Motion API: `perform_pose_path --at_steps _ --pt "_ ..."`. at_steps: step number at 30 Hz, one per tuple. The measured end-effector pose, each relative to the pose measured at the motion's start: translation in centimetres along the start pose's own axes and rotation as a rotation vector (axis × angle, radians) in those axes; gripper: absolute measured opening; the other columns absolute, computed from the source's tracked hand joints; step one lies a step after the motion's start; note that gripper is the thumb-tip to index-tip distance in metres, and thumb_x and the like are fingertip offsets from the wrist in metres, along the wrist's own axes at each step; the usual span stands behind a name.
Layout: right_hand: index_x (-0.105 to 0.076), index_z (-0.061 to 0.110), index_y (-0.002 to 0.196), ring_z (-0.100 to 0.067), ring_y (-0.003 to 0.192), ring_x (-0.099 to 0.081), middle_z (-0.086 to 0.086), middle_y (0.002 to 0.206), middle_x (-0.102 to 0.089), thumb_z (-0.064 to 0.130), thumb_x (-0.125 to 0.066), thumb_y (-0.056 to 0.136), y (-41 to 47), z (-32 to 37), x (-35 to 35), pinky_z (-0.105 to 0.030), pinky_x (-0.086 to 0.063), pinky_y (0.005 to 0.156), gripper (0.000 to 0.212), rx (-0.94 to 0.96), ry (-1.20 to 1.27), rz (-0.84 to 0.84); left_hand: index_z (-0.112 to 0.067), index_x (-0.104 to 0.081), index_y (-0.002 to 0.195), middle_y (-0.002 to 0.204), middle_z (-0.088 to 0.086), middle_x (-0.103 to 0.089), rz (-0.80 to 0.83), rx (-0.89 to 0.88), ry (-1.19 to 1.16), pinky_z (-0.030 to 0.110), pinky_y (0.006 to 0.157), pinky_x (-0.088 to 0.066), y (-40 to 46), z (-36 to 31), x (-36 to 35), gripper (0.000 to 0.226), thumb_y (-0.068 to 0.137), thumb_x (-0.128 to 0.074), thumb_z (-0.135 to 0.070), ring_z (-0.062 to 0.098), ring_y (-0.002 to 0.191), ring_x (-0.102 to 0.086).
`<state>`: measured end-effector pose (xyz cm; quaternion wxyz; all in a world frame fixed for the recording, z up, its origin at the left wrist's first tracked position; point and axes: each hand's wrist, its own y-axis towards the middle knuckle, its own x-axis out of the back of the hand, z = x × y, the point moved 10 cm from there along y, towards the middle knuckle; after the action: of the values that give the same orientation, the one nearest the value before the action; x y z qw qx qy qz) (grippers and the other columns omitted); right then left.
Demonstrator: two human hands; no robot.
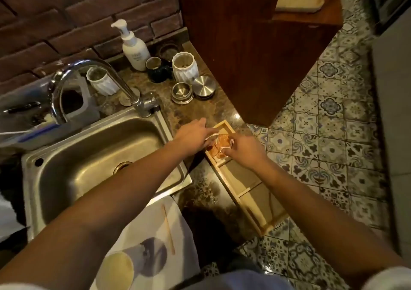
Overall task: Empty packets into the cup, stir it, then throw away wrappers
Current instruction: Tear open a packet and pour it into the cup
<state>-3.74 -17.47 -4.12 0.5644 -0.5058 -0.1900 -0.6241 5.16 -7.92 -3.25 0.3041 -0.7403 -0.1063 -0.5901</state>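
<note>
Orange packets [219, 145] lie in the far compartment of a long wooden tray [249, 192] at the counter's right edge. My left hand [195, 135] reaches over them with fingers spread, touching a pale packet corner. My right hand [241, 150] is closed on a packet at the pile's right side. A paper cup [115, 269] stands near me on a white cloth [153, 227]. A wooden stir stick [169, 229] lies on that cloth.
A steel sink [95, 156] with a curved tap [89, 83] fills the left. Behind the tray stand a soap pump bottle [134, 47], white ribbed jars [185, 67] and steel tins [182, 92]. A wooden cabinet [255, 45] rises beyond; patterned floor tiles [329, 134] lie right.
</note>
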Motion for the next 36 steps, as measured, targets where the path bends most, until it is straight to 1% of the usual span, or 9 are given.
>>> perform_pose_path --at_steps 2,5,9,14,20,24,27,33,36 --pt "-0.068 0.024 0.123 -0.024 0.089 -0.071 -0.002 0.097 -0.077 0.051 -0.068 0.088 0.3 0.2 0.0 -0.034 -0.056 0.076 0.045 0.001 -0.056 0.016 -0.043 -0.049 0.142 0.117 0.006 -0.051 0.027 0.001 0.061 0.039 0.078 -0.050 0.7 0.1 0.0 0.047 0.096 -0.059 -0.044 0.027 0.108 -0.055" --pt "-0.066 0.022 0.128 -0.025 0.101 -0.069 -0.004 0.107 -0.076 0.043 -0.068 0.093 0.5 0.2 -0.5 -0.031 -0.048 0.077 0.041 -0.047 -0.064 0.066 -0.043 -0.053 0.137 0.119 0.006 -0.053 0.054 0.016 0.068 0.038 0.077 -0.049 1.3 0.1 -0.6 0.043 0.095 -0.061 -0.041 0.026 0.110 -0.054" --pt "-0.068 0.023 0.128 -0.022 0.099 -0.070 -0.003 0.107 -0.076 0.040 -0.069 0.093 1.0 0.1 -1.4 -0.035 -0.056 0.084 0.039 -0.069 -0.029 0.073 -0.042 -0.056 0.135 0.120 0.006 -0.053 0.055 0.013 0.070 0.038 0.082 -0.048 2.0 -0.2 -1.2 0.042 0.093 -0.064 -0.038 0.026 0.113 -0.052" --pt "-0.067 0.030 0.126 -0.020 0.094 -0.071 0.001 0.106 -0.076 0.043 -0.072 0.089 1.4 0.2 -1.8 -0.038 -0.060 0.082 0.039 -0.088 0.003 0.067 -0.040 -0.062 0.129 0.121 0.005 -0.054 0.037 0.008 0.056 0.039 0.083 -0.051 2.0 -0.3 -1.2 0.038 0.092 -0.067 -0.037 0.025 0.113 -0.053" --pt "-0.064 0.025 0.117 -0.023 0.095 -0.069 -0.001 0.099 -0.072 0.042 -0.073 0.088 1.7 0.8 -2.5 -0.038 -0.059 0.079 0.035 -0.061 -0.044 0.061 -0.033 -0.067 0.121 0.114 0.006 -0.056 0.014 -0.031 0.067 0.034 0.069 -0.043 2.1 -0.5 -0.8 0.027 0.094 -0.064 -0.028 0.025 0.107 -0.054" --pt "-0.067 0.023 0.114 -0.024 0.098 -0.069 -0.002 0.102 -0.072 0.043 -0.071 0.090 1.9 1.0 -2.9 -0.039 -0.058 0.081 0.032 -0.060 -0.083 0.056 -0.024 -0.064 0.120 0.119 0.009 -0.056 0.024 -0.021 0.050 0.038 0.079 -0.049 2.0 -0.8 -1.0 0.028 0.092 -0.064 -0.022 0.028 0.111 -0.054" --pt "-0.070 0.022 0.107 -0.023 0.096 -0.069 -0.002 0.099 -0.073 0.042 -0.070 0.090 1.9 1.0 -3.1 -0.035 -0.057 0.076 0.026 -0.067 -0.088 0.053 -0.021 -0.063 0.119 0.120 0.009 -0.056 0.031 -0.003 0.039 0.039 0.082 -0.050 1.8 -0.9 -1.0 0.028 0.091 -0.065 -0.019 0.029 0.112 -0.054" --pt "-0.072 0.026 0.098 -0.024 0.095 -0.068 -0.001 0.097 -0.072 0.038 -0.067 0.092 1.9 1.1 -3.4 -0.030 -0.046 0.067 0.014 -0.072 -0.095 0.051 -0.022 -0.067 0.113 0.114 0.007 -0.059 -0.016 -0.040 0.048 0.035 0.074 -0.046 1.1 -1.0 -0.6 0.021 0.092 -0.063 -0.021 0.027 0.108 -0.055" --pt "-0.071 0.027 0.094 -0.022 0.091 -0.068 0.001 0.092 -0.071 0.034 -0.066 0.092 1.8 1.1 -3.4 -0.029 -0.046 0.066 0.010 -0.079 -0.050 0.057 -0.023 -0.068 0.107 0.109 0.005 -0.060 -0.034 -0.035 0.006 0.036 0.073 -0.047 0.4 -0.6 -0.1 0.016 0.092 -0.063 -0.024 0.025 0.106 -0.055"
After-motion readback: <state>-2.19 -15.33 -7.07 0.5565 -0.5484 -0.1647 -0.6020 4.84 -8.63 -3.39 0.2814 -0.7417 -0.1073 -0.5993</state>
